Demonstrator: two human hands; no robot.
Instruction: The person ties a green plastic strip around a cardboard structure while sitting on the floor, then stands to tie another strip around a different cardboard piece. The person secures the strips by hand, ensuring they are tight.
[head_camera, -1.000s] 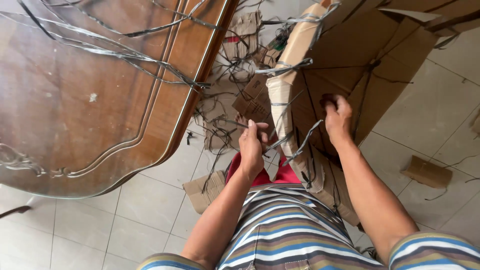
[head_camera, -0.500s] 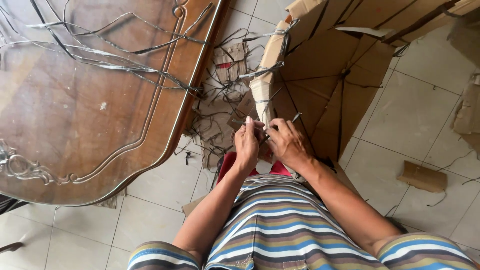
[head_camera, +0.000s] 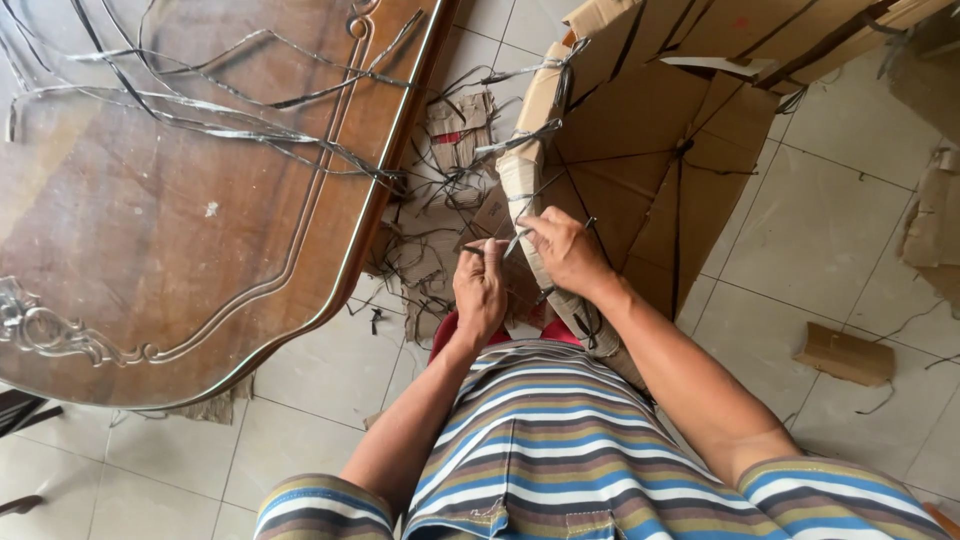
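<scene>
- Floor (head_camera: 830, 230) – pale square tiles with thin dark joints, lit by soft daylight.
- Wooden table (head_camera: 170, 230) at the left – glossy brown top, carved metal trim on its curved edge.
- Cardboard scrap (head_camera: 845, 353) lies on the tiles at the right.
</scene>
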